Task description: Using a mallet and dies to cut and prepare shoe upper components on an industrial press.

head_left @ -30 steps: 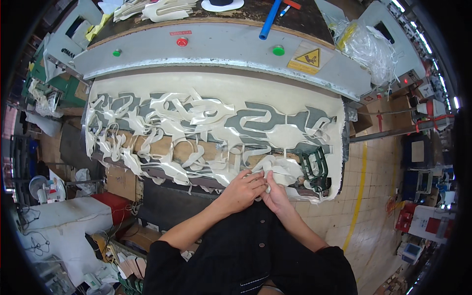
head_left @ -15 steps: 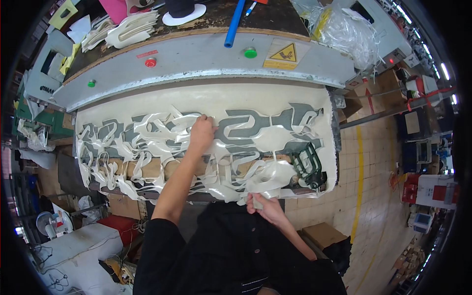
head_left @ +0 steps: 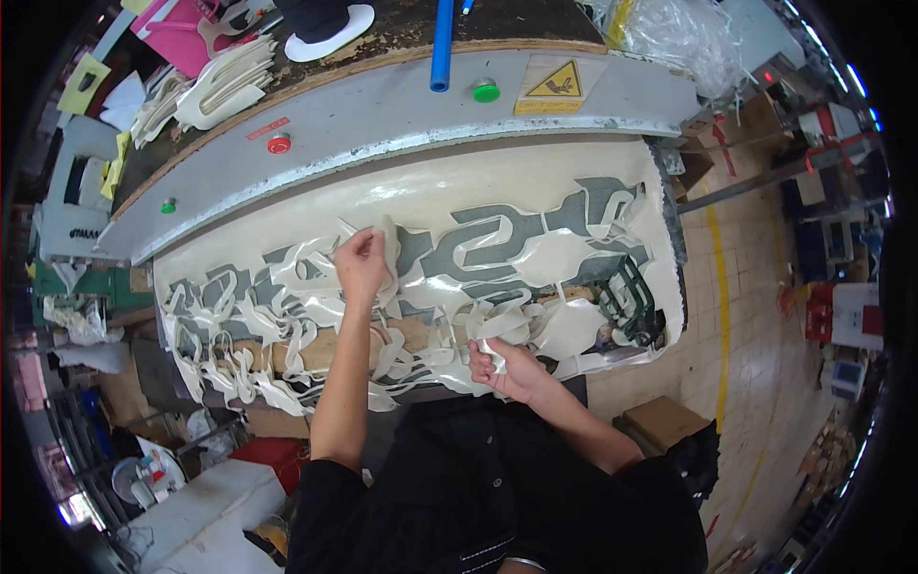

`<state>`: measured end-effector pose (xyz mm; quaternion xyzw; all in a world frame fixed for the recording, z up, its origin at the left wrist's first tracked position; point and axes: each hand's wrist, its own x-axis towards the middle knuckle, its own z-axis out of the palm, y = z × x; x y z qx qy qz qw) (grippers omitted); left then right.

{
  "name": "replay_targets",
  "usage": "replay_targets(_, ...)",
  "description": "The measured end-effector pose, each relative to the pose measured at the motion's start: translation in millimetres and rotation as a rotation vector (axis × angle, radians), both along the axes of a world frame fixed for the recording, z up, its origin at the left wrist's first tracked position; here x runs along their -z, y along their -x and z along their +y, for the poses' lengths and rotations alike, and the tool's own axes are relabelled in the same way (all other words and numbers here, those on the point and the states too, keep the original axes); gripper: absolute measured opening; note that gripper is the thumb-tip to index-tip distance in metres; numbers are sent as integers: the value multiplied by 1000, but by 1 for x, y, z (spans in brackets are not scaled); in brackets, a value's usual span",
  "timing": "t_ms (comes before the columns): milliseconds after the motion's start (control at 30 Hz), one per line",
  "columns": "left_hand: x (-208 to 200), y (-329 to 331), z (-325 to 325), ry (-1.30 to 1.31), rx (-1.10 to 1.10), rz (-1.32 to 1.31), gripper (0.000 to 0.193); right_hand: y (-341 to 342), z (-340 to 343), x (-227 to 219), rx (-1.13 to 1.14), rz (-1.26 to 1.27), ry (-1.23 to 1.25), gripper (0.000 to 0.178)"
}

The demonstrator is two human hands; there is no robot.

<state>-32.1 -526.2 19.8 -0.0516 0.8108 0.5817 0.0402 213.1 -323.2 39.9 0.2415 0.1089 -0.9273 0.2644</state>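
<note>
Keep the left hand (head_left: 360, 263) pinching the cut cream piece (head_left: 387, 239) while the right hand (head_left: 507, 368) pinches the scrap strip (head_left: 492, 346), peeling slowly.

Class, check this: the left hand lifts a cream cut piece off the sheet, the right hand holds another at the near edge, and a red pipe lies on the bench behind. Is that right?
Not quite. The pipe is blue, not red, as the head view shows. The rest holds: the left hand lifts a cream piece off the sheet, and the right hand holds another at the near edge.
</note>
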Motion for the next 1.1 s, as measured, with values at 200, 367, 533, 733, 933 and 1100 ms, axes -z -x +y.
replay_targets(200,-94,-69,-42,274,599,1087,27,22,-72,-18,179,-217,88,47)
replay_targets(367,-78,-126,-94,112,1059,1099,35,2,-142,-16,259,-217,-5,33)
replay_targets(533,-59,-153,-152,-6,1105,900,33,-46,-183,-18,112,-199,-5,27)
replay_targets(733,-49,-140,-204,-179,309,197,16,-96,-169,-52,-961,238,-1726,63)
replay_targets(933,-91,-111,-215,-153,176,333,22,-102,-132,-126,-796,-358,-876,45)
replay_targets(1100,-110,-137,-178,-46,417,916,30,-81,-161,-140,-571,-345,-658,47)
